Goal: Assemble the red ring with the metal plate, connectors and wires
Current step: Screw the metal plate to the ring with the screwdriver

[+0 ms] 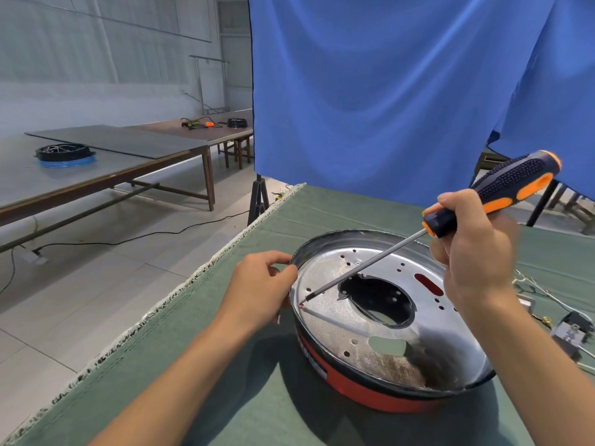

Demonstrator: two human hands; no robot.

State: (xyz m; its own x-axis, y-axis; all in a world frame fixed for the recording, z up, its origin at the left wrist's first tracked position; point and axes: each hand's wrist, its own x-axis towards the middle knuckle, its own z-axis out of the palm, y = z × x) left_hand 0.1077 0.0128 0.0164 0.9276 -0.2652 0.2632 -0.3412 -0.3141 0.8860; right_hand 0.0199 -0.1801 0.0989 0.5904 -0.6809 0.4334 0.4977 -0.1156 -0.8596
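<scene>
A table draped in green cloth (244, 365) fills the lower right of the frame, its frayed pale edge running diagonally up. The red ring (360, 389), capped by the metal plate (338, 320), sits on the cloth at lower centre-right. Loose wires (534, 289) and a small connector part (571, 326) lie at the right edge.

Right hand (473, 252) holds screwdriver (489, 201), tip seemingly at metal plate (338, 329).
</scene>
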